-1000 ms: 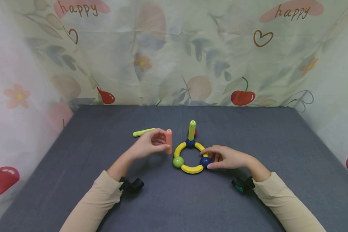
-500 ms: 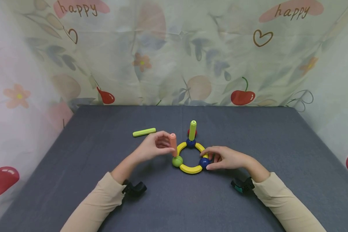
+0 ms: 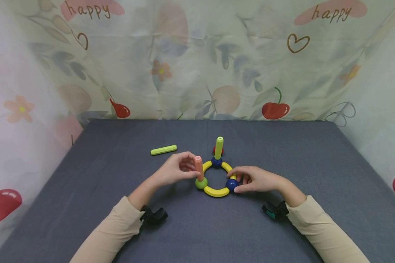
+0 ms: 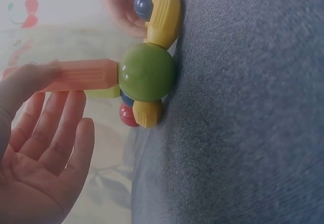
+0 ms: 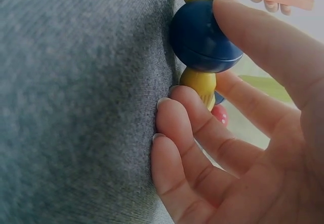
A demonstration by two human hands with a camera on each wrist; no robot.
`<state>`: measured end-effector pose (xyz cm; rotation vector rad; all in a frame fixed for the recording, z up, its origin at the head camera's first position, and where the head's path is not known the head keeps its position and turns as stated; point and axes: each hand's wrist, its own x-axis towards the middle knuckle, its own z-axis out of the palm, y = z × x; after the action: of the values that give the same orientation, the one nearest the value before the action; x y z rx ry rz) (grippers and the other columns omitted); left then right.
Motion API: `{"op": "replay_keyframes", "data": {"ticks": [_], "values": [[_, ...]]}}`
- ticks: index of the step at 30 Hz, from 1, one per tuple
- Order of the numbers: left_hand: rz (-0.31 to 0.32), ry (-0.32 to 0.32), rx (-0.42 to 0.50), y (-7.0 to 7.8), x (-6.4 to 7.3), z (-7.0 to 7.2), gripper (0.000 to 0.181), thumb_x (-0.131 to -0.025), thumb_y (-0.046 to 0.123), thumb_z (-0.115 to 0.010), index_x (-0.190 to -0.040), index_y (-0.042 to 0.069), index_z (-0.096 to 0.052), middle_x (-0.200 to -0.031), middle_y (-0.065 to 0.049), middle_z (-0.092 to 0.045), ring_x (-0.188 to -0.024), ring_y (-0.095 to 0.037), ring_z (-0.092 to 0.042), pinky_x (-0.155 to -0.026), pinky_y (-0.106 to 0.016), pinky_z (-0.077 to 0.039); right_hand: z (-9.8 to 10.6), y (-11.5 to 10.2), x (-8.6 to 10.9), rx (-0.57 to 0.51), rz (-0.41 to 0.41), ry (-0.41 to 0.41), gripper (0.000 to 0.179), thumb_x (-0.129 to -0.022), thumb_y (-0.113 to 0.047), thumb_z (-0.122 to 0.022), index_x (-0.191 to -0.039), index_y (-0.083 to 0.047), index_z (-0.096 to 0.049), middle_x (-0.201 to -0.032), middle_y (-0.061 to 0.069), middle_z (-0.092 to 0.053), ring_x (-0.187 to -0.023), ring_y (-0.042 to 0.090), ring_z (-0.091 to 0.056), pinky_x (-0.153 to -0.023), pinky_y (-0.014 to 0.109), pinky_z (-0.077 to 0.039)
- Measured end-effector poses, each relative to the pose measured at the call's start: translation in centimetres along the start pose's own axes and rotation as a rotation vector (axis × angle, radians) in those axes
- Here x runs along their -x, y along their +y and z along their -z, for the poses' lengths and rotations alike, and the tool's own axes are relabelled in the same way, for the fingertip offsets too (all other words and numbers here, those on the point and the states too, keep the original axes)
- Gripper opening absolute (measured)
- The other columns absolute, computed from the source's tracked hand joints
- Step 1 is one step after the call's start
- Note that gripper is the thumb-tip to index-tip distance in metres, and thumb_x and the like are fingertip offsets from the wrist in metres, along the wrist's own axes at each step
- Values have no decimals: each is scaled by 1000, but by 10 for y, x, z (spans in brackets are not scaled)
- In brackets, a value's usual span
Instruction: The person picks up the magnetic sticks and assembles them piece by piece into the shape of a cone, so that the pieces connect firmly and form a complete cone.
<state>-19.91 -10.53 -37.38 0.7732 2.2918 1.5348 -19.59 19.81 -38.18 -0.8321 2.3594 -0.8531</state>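
My left hand (image 3: 174,170) pinches a salmon-coloured magnetic rod (image 3: 199,168) between thumb and fingers. The rod stands nearly upright, its lower end against the top of a green ball (image 4: 147,73). That ball is one corner of a ring on the table, joined by yellow curved rods (image 3: 217,192). At the ring's right corner, my right hand (image 3: 261,178) grips a blue ball (image 5: 202,36), thumb on the ball and fingers round the adjoining yellow rod. Another blue ball (image 3: 216,163) forms the far corner and carries an upright lime-green rod (image 3: 219,147).
A red ball (image 3: 222,151) shows partly behind the upright lime rod. Beyond my left hand, a second lime-green rod (image 3: 164,150) lies flat on the grey cloth-covered table (image 3: 276,146). A printed curtain (image 3: 191,84) hangs along the table's back edge.
My left hand has moved right and toward me, bringing the salmon rod from beside the ring down onto the green ball. The ring has shifted slightly; my right hand keeps its grip.
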Motion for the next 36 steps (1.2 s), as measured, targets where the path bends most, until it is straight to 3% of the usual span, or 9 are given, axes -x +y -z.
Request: {"op": "replay_keyframes", "data": {"ticks": [18, 28, 36], "values": [[-20, -61, 49, 1, 0, 1, 36, -83, 3, -67, -117, 0, -56, -109, -20, -64, -94, -17, -64, -84, -33, -54, 0, 1, 0, -26, 20, -4, 48, -85, -30, -68, -126, -10, -54, -98, 4, -54, -73, 8, -53, -65, 21, -47], [-18, -41, 27, 0, 0, 1, 36, -84, 5, -67, -117, 2, -57, -108, -19, -64, -94, -18, -63, -84, -33, -53, 1, 2, 0, -19, 34, -17, 49, -83, -25, -71, -127, -9, -55, -96, 4, -56, -71, 7, -54, -66, 21, -48], [-13, 3, 12, -2, -1, 0, 36, -84, 8, -68, -118, 4, -58, -107, -17, -63, -92, -18, -63, -84, -31, -53, -2, -1, -2, 15, 82, 11, 42, -77, -30, -75, -111, -11, -60, -82, 3, -56, -66, 5, -51, -62, 20, -46]]}}
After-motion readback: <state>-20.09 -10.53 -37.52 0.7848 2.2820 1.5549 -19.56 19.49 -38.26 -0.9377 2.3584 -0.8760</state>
